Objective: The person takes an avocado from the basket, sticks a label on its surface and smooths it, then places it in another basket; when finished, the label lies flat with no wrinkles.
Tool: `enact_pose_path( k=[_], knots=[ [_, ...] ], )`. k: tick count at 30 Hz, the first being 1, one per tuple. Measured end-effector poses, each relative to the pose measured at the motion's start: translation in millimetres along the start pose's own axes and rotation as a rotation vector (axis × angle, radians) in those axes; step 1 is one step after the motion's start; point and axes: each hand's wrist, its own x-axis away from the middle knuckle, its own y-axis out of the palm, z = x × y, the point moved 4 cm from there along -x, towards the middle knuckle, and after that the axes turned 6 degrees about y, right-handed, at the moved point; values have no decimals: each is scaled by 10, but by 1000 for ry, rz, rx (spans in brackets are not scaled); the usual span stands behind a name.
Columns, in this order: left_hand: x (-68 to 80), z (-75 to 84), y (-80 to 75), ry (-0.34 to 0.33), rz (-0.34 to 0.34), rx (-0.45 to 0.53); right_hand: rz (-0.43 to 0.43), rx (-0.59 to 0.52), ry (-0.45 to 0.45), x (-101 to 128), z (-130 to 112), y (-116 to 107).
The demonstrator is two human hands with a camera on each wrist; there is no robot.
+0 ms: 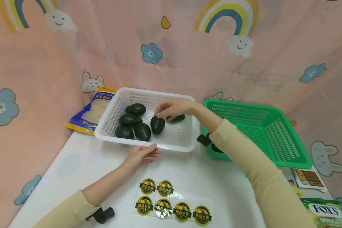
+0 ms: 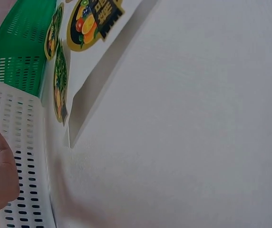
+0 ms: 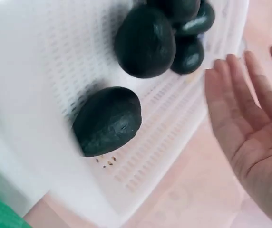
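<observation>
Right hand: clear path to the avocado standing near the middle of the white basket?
Probably yes. The right hand hovers inside the open-topped white basket, fingertips just above that avocado, with nothing between them. The left hand rests on the basket's near rim, out of the way.

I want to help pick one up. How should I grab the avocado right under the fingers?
Probably take the avocado from above, across its fat middle. Its narrow end points toward the right hand; the white basket is open on top.
</observation>
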Motion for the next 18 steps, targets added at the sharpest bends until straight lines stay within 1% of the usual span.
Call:
enact_pose_path(
  k=[3, 5, 6, 8, 10, 13, 14, 16, 18],
  knots=[
    [-2, -2, -7, 2, -4, -12, 20, 131, 98, -291, 28, -69],
    [-5, -4, -9, -3, -2, -17, 31, 200, 167, -426, 68, -72],
    [-8, -10, -9, -5, 0, -17, 29, 221, 194, -484, 99, -59],
    [-14, -22, -8, -10, 0, -25, 27, 228, 228, -583, 162, -20],
    [-19, -26, -13, -11, -2, -31, 24, 218, 229, -652, 205, 31],
    [-25, -26, -22, -5, -4, -36, 4, 203, 185, -727, 246, 106],
    [-27, -26, -21, -4, -5, -37, -15, 207, 173, -737, 258, 132],
    [-30, -29, -22, -5, -3, -37, -81, 209, 164, -753, 286, 188],
    [-31, -28, -22, -6, -2, -39, -167, 210, 173, -759, 319, 239]
  ],
)
